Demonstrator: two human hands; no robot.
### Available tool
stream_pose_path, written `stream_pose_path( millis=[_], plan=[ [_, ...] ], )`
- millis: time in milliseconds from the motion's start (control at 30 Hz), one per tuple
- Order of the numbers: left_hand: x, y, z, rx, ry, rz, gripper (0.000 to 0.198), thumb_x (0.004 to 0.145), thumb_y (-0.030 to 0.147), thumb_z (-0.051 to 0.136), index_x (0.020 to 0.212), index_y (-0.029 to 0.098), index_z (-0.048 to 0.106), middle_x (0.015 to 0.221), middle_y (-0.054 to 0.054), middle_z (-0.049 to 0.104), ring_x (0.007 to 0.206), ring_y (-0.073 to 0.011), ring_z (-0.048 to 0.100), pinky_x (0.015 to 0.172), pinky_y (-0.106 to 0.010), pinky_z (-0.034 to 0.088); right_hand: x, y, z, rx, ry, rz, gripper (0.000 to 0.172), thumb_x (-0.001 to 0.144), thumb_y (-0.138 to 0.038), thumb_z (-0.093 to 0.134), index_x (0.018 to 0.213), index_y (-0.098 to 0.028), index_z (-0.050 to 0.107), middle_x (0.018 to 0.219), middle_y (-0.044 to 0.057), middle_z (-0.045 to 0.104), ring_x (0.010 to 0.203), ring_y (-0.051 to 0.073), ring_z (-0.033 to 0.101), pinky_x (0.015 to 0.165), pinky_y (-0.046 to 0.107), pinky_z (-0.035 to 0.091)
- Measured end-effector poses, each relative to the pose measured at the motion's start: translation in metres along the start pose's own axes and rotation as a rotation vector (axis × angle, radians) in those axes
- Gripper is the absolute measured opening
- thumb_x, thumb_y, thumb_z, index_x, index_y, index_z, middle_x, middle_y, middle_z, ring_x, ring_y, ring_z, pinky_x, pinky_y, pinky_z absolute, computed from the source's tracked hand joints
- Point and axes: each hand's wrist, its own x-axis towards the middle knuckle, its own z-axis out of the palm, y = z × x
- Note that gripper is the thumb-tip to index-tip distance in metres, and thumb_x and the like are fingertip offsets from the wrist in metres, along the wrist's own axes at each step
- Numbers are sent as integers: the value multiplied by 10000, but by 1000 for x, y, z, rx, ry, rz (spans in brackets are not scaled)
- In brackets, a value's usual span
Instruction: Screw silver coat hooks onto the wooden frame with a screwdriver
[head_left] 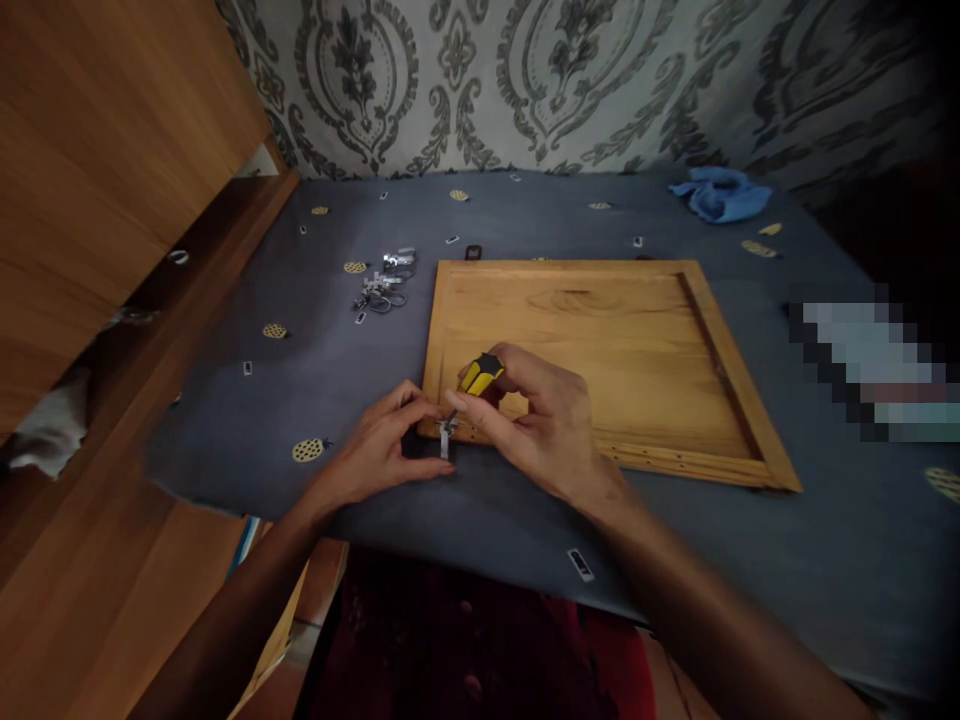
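A framed wooden cabinet door (600,350) lies flat on the table with its recessed side up. At its near left corner sits a metal hinge (445,438), its arm pointing toward me over the edge. My left hand (390,445) holds this hinge, index finger at the frame and thumb by the arm's lower end. In my right hand (544,415) is a yellow and black screwdriver (481,373), gripped by the handle and tilted. Its shaft points down at the hinge; the exact tip contact is partly hidden by my fingers.
Several loose metal hinges (382,290) lie in a pile left of the door. A blue cloth (724,194) rests at the far right of the dark tablecloth (225,430). Wooden furniture (127,150) stands along the left, and a patterned wall covering (457,80) rises behind.
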Motion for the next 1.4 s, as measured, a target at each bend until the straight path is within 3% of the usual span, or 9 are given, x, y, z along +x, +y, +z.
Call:
stream_pose_path(
  millis=[200,333,500,700,900,1233,1400],
  plan=[
    [1,1,-1,2,0,13,315,847,415,772,1064,228,641,963,-12,536,872,-188,538,752,-316,470,6,-1,-9,278,-183,139,166,913,-324,693,1029,-206,689,795,-6,691,687,125,645,585,235,516],
    [1,3,-2,-14,-20,-9,313,853,390,772,1088,229,643,1003,-20,547,940,-206,551,792,-326,478,8,0,-11,334,-253,108,133,928,-305,680,872,-186,691,783,-4,689,693,118,644,629,235,529],
    [0,3,-2,-11,-21,-12,337,841,375,782,1115,222,659,1009,-23,542,934,-208,551,798,-338,487,9,2,-8,226,-214,43,269,960,-390,649,784,-187,644,722,-8,670,619,107,617,575,227,493],
    [0,2,-1,-6,-9,-2,309,856,420,759,1086,237,667,958,-13,531,895,-200,534,767,-327,478,-2,-2,1,70,-69,-56,208,942,-352,678,787,-221,630,658,-27,621,561,115,584,527,252,463],
    [0,1,-1,-28,-32,-16,377,850,444,762,1143,237,647,1008,-26,539,906,-196,556,779,-323,487,-8,-10,-5,296,280,167,71,901,-324,730,903,-290,667,892,3,683,605,149,629,534,327,526],
    [0,2,-3,-22,-55,-21,392,858,404,767,1187,240,631,1037,-30,541,963,-208,573,824,-342,487,-4,-4,-1,134,127,141,249,876,-364,754,751,-222,592,690,-18,614,554,120,563,520,283,480],
    [1,5,-5,-7,-63,-41,360,863,403,754,1163,241,637,1050,-34,548,966,-213,568,832,-348,493,-3,-3,1,76,46,129,260,903,-395,718,762,-215,596,667,-24,617,562,115,568,522,263,457]
  ],
)
